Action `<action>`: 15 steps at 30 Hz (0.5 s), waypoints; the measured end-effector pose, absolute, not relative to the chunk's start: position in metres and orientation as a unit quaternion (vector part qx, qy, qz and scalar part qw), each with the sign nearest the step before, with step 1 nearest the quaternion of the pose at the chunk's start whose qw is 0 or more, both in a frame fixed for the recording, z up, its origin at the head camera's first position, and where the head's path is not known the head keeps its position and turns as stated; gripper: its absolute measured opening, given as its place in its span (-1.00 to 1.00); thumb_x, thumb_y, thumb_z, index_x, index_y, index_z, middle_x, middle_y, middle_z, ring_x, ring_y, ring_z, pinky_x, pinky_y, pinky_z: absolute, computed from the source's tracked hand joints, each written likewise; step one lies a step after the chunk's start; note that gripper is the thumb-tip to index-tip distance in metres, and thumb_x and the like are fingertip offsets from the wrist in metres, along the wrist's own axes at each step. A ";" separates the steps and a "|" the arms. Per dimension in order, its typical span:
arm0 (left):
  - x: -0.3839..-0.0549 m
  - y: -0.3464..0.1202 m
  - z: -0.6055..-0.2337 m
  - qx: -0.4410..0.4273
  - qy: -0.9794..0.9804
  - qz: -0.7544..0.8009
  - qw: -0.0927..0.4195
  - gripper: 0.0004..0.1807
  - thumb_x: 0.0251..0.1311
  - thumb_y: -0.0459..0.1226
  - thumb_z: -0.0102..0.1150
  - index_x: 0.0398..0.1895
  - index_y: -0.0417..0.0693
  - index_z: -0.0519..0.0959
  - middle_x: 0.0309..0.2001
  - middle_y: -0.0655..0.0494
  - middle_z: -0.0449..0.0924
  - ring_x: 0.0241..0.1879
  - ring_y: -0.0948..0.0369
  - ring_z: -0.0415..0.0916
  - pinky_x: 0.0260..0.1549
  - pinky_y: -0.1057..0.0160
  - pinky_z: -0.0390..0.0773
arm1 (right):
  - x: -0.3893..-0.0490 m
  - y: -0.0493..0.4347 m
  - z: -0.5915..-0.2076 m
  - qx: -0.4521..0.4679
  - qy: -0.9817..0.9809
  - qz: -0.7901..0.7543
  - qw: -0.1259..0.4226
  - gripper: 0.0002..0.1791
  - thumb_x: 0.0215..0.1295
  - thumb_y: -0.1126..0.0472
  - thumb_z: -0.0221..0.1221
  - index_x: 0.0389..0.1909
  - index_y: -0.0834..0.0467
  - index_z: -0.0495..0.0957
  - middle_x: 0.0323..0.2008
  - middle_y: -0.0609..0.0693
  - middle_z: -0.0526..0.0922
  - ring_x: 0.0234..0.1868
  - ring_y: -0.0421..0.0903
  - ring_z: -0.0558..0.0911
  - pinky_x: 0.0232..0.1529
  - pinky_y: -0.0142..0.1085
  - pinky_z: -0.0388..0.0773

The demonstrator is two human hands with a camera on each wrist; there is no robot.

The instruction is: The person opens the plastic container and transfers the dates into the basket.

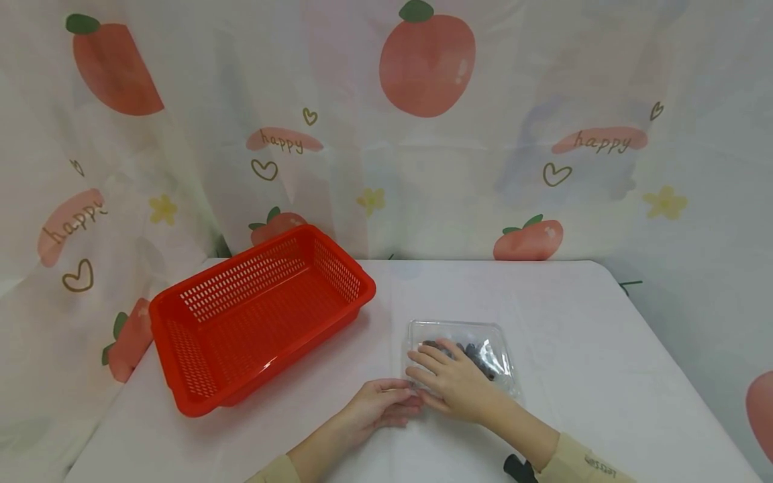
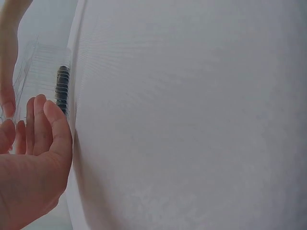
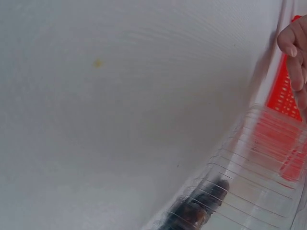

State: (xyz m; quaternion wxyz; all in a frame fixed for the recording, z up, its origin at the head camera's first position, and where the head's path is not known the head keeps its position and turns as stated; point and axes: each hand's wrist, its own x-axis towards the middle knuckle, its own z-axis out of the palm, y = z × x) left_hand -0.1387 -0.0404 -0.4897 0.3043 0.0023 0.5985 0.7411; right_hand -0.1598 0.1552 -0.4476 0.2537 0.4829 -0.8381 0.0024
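A clear plastic box with a lid lies on the white table, holding several small dark oval pieces. My left hand is at the box's near left corner, its thumb above the rim and its fingers below, pinching the edge. From the right, my right hand rests over the lid with its fingers spread. Its thumb comes down close to the left thumb. In the left wrist view the dark pieces show through the ribbed side wall. The right wrist view shows my left hand beyond the box.
A red perforated plastic basket stands at the left of the table. Near the right sleeve a black object lies at the front, partly hidden. A curtain printed with fruit hangs behind the table.
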 end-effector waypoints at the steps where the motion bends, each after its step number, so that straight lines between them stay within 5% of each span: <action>1: -0.139 -0.040 -0.490 0.004 0.601 0.740 0.302 -0.64 0.20 -0.27 0.09 0.02 -0.30 0.47 -0.15 -0.16 0.62 -0.17 0.07 0.61 -0.30 0.23 0.58 | -0.160 0.155 -0.447 0.484 -0.837 0.001 0.255 -0.56 -0.08 0.00 0.27 -0.11 -0.01 0.52 0.03 0.00 0.53 0.06 -0.03 0.47 0.09 0.00 0.28; 15: -0.137 -0.038 -0.485 0.023 0.629 0.722 0.286 -0.67 0.24 -0.30 0.04 0.00 -0.35 0.48 -0.12 -0.17 0.60 -0.17 0.05 0.61 -0.31 0.20 0.57 | -0.162 0.153 -0.446 0.495 -0.827 0.002 0.266 -0.61 -0.10 -0.01 0.30 -0.19 0.00 0.54 -0.04 0.00 0.58 0.00 -0.03 0.52 0.09 -0.02 0.27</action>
